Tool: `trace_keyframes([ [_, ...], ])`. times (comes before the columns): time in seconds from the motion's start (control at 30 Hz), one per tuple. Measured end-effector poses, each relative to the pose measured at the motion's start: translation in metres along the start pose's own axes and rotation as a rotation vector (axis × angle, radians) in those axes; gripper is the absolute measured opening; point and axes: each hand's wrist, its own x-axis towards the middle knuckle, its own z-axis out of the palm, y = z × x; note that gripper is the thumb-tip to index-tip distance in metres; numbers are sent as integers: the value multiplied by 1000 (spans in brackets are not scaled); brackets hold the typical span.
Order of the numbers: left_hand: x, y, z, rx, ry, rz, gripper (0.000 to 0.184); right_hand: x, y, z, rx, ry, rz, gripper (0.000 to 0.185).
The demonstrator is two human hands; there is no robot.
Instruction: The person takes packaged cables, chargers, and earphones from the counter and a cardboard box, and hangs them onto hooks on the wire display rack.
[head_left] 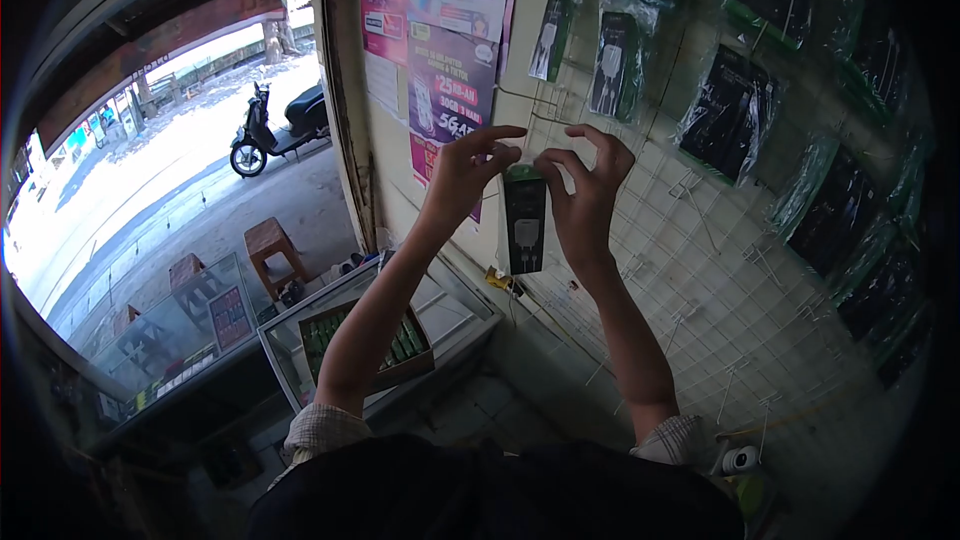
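A narrow black charger box point(525, 225) with a picture of a white charger and cable hangs upright between my hands in front of the wire rack. My left hand point(468, 170) is at its top left edge, thumb and fingers closed at the corner, index finger stretched out above. On the other side my right hand point(590, 180) pinches at the top right corner with its index finger raised and curved. The box's top tab shows pale green between my fingertips. Just behind are wire hooks point(545, 105) on the rack.
Packaged chargers point(612, 60) in clear plastic hang on the white wire rack point(700, 290). Posters point(450, 70) cover the wall at left. Below stands a glass display case point(455, 315) with a carton point(425, 365) of green packs. Outside are a stool point(275, 250) and a scooter point(280, 125).
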Motion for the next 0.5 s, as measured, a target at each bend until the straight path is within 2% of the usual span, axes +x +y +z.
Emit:
trace_keyframes([
  [0.07, 14, -2, -11, -34, -36, -55, 28, 15, 1, 5, 6, 29, -21, 9],
  [0.13, 26, -3, -18, 354, 65, 224, 33, 32, 7, 11, 35, -9, -53, 10],
  [0.2, 42, -6, -27, 367, 70, 267, 32, 47, 13, 19, 36, 14, -102, 9],
  [0.27, 63, -13, -36, 239, 27, 415, 26, 63, 16, 25, 43, -47, -99, 7],
  [0.33, 76, -12, -40, 109, -7, 391, 21, 77, 17, 32, 33, -61, -98, 6],
  [0.4, 94, -17, -43, -60, -80, 151, 22, 95, 21, 43, 25, -71, -99, 6],
  [0.43, 102, -19, -41, -149, -27, 236, 21, 106, 24, 49, 33, -89, -58, 7],
  [0.5, 127, -21, -46, -146, -21, 246, 22, 129, 31, 57, 22, -106, -25, 8],
])
